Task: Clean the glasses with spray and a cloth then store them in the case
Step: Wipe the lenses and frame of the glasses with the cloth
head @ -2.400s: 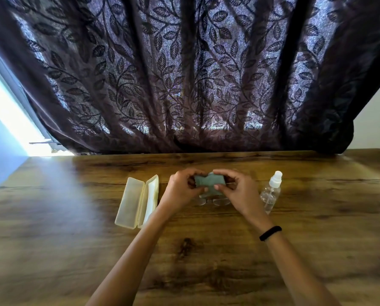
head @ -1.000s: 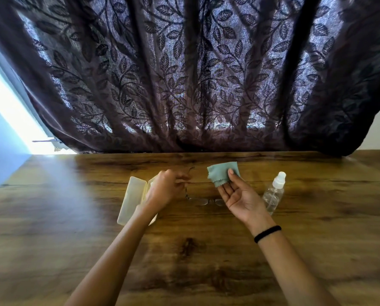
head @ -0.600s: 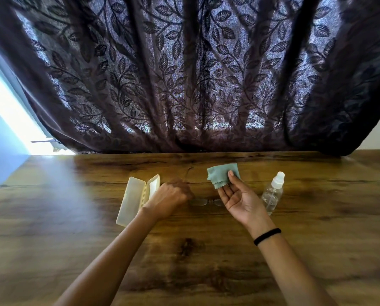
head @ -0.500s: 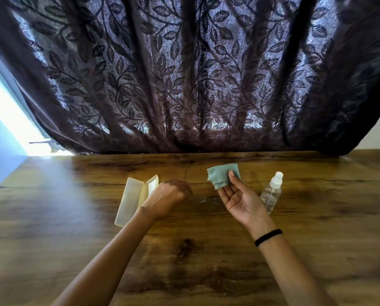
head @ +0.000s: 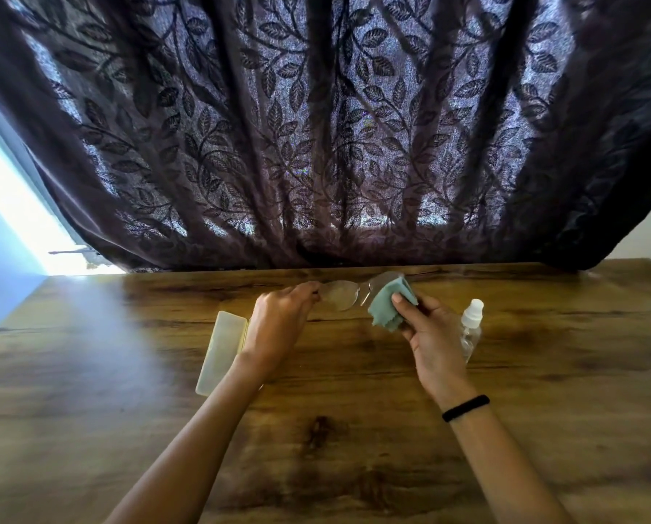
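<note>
Beneath the left hand [head: 278, 323], the case [head: 220, 349] lies partly hidden.

A dark leaf-patterned curtain [head: 335, 126] hangs behind the wooden table [head: 89, 372].

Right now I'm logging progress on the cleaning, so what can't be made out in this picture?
- Head view: one lens of the glasses is hidden by the cloth in the right hand.
- Part of the case is behind the left hand and forearm.
- Spray bottle: liquid level, too small and clear.
- Lens smears: blurred.
</note>
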`<state>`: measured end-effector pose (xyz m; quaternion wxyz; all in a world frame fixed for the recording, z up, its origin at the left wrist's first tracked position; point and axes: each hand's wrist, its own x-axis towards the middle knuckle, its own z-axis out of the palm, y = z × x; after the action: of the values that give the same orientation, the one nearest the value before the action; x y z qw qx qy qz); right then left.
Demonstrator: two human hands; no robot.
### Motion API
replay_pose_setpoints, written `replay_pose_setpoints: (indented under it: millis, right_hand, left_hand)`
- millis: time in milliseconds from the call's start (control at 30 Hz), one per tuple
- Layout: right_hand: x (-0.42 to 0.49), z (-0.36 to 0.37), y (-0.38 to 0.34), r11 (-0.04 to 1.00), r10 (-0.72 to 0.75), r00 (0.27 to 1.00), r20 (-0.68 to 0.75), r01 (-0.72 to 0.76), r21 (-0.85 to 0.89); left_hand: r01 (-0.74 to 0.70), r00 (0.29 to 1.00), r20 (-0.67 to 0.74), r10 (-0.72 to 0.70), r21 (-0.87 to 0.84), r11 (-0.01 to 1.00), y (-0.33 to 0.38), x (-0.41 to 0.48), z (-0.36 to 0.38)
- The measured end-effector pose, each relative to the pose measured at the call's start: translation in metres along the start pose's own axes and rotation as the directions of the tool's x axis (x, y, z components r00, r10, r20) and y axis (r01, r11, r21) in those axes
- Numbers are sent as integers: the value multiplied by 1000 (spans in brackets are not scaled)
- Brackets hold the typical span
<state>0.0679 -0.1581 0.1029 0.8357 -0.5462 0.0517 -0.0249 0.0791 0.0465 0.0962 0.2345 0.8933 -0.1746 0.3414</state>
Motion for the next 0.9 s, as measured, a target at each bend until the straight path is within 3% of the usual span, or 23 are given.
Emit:
replay_pose_setpoints:
  millis: [67, 133, 300, 400, 667, 900]
  right_hand:
    - [-1, 3, -1, 937, -217, 976, -32, 199, -287]
    - [-2, 10, -6, 784, -444, 896, 14, 396, -479]
    - [-1, 31, -22, 451, -713, 686, 144, 607, -654]
    - [1, 42, -28, 302, -739, 631, 237, 624, -720]
    - [-8, 55, -19, 98, -701, 581, 412, 652, -752]
    - [-21, 65, -9, -4, -622, 532, 575, 731, -682]
  left_hand:
    - [1, 999, -40, -2, -22, 1000, 3, 2, -1]
    - [2, 997, -76, -5, -40, 999, 6, 4, -1]
    - [-18, 990, -138, 10, -54, 998, 11, 11, -3]
    - [-63, 985, -165, 52, -65, 996, 16, 16, -5]
    - [-93, 971, -224, 81, -43, 995, 16, 18, -7]
    - [-81, 965, -253, 67, -45, 996, 24, 20, -9]
